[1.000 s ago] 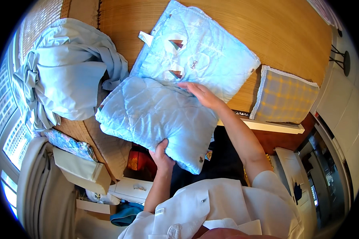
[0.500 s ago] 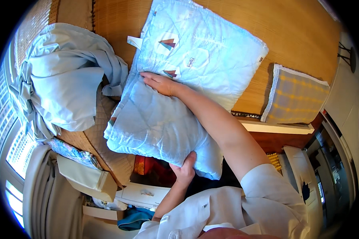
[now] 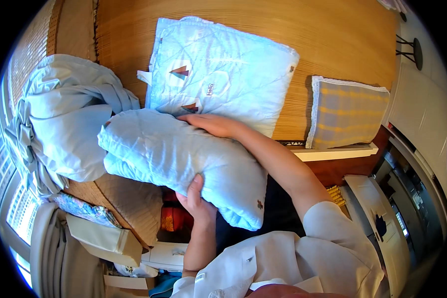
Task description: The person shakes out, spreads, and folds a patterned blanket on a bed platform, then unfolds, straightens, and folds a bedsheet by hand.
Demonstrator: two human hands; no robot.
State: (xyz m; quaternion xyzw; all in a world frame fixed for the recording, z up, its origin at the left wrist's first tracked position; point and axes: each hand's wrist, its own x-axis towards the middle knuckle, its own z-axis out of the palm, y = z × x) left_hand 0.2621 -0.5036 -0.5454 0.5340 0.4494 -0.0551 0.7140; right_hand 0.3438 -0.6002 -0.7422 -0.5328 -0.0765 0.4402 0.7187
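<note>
A light blue quilt (image 3: 223,82) with printed tent shapes lies across the bed mat, its near part folded over into a thick puffy flap (image 3: 179,149). My left hand (image 3: 199,198) grips the flap's near edge, thumb on top and the other fingers hidden underneath. With fingers stretched out, my right hand (image 3: 208,123) rests along the far edge of the flap, where it meets the flat part of the quilt. A white tab sticks out from the quilt's left side.
Bunched pale blue fabric (image 3: 67,119) is heaped at the left. A grey and yellow checked pillow (image 3: 350,114) with white trim lies on the woven bed mat (image 3: 342,35) at right. A cream box (image 3: 104,238) and grey curtain (image 3: 59,258) are at lower left.
The near part of the quilt has been folded further over and its flap has shifted left. My left hand moved left and up; my right hand slid slightly down with the fold.
</note>
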